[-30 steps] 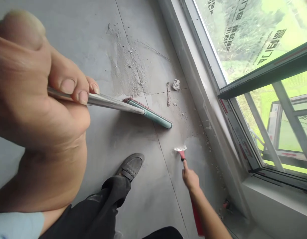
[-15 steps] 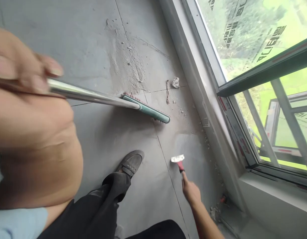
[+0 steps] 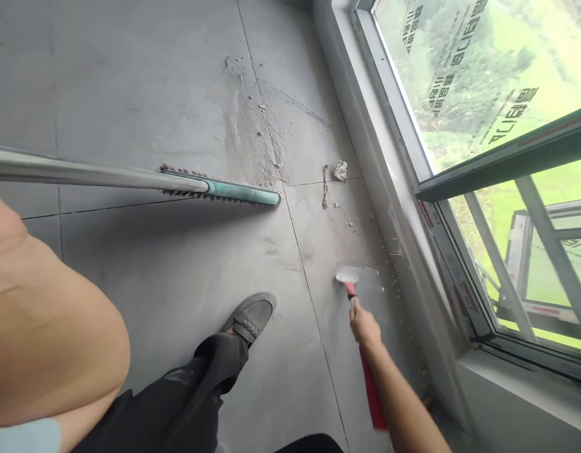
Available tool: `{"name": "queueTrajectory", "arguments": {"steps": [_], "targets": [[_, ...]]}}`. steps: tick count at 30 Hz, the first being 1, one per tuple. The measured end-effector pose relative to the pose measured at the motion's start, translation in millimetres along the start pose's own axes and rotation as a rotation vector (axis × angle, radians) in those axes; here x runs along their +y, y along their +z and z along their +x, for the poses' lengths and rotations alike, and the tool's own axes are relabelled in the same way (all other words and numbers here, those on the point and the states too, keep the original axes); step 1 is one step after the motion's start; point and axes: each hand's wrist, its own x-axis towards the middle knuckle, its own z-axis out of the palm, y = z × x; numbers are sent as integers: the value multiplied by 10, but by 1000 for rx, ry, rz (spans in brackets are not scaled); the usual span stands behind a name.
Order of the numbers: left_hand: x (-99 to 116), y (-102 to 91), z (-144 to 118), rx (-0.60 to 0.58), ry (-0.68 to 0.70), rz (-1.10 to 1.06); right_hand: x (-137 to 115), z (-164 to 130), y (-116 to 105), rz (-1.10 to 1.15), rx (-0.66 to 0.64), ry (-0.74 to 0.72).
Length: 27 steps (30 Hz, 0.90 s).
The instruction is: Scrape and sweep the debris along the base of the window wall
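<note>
From the left edge, the metal pole of a broom (image 3: pixel 241 191) runs to its teal head, which has dark reddish bristles and casts a shadow on the floor. Only the edge of my left hand (image 3: pixel 2 220) and the forearm show; its fingers are out of frame, but the pole stays held up beside it. My right hand (image 3: pixel 366 326) is closed around the red handle of a scraper (image 3: pixel 349 288), whose long handle runs back under the forearm. The scraper's wide pale blade is at the grey floor, slightly blurred.
Grey dust and crumbs (image 3: pixel 266 141) lie along a tile joint (image 3: pixel 297 242). A crumpled scrap (image 3: pixel 340 170) and a thin brown strip (image 3: pixel 325 187) rest near the wall ledge (image 3: pixel 382 189). A window frame (image 3: pixel 460 277) stands at right. My shoe (image 3: pixel 253 318) is below centre.
The broom has swung left, and my left hand has slid mostly out of view. My right hand has pushed the scraper slightly forward and right, baring more of its red handle.
</note>
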Motion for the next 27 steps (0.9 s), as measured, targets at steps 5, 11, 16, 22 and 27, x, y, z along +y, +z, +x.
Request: {"name": "queueTrajectory", "arguments": {"steps": [5, 11, 16, 22, 27], "targets": [[-4, -32, 78, 38, 14, 14, 12, 67, -185, 123, -13, 7], [-14, 12, 40, 43, -17, 28, 362, -563, 565, 69, -122, 21], [-253, -104, -89, 60, -79, 89, 114, 332, -448, 215, -32, 100], [-815, -401, -367, 109, -184, 148, 266, -238, 118, 207, -152, 40], [-1367, -657, -693, 166, -258, 214, 209, 188, -315, 170, -69, 64]]}}
